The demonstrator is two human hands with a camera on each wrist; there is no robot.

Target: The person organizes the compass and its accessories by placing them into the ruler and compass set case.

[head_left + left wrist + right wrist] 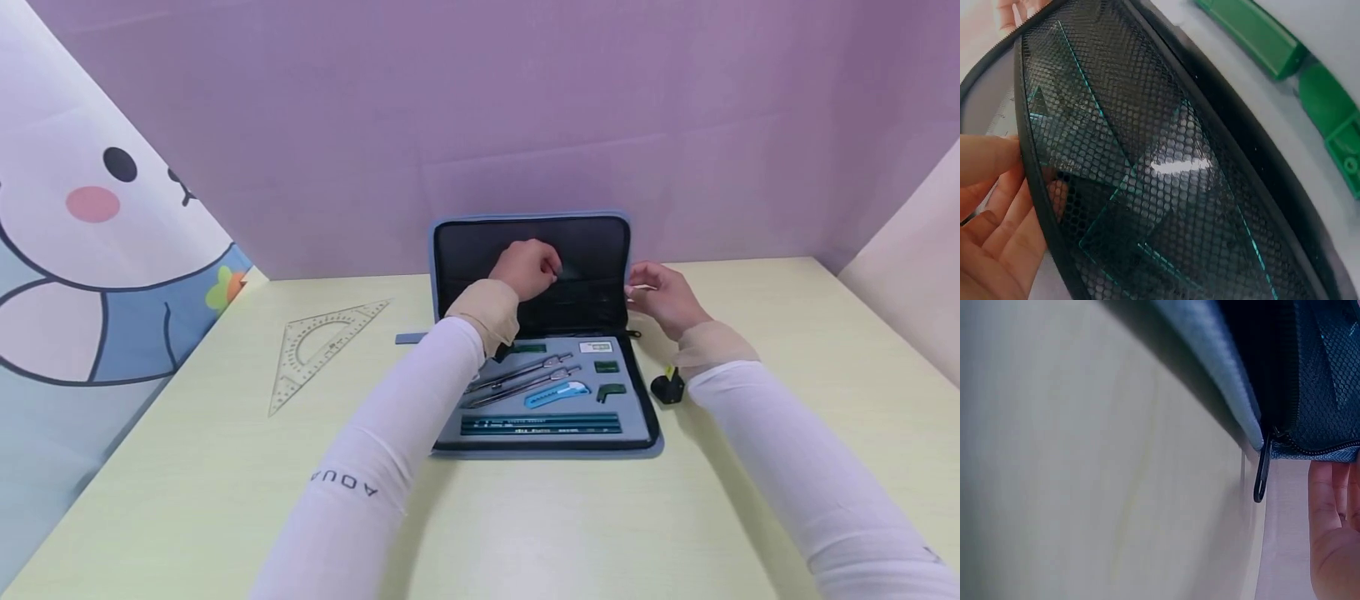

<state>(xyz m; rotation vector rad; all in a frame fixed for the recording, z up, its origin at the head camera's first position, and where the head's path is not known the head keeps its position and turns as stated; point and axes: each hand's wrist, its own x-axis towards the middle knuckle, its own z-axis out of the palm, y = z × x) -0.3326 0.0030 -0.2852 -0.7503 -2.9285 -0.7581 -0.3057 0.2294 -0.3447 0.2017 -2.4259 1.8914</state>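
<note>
A zippered drawing-set case lies unfolded on the table, its dark-lined lid standing up against the back. Inside the lid, a black mesh pocket holds clear set squares with teal edges. My left hand pinches the pocket's rim, thumb outside and fingertips behind the mesh. At the lid's right edge, my right hand holds the side, its fingers partly behind the lid. The tray bears two compasses, a light-blue utility knife, dark-green pencils and small green pieces.
To the left on the pale table lies a clear set square with a protractor arc. A zipper pull hangs at the case's hinge corner. Purple cloth rises behind the case.
</note>
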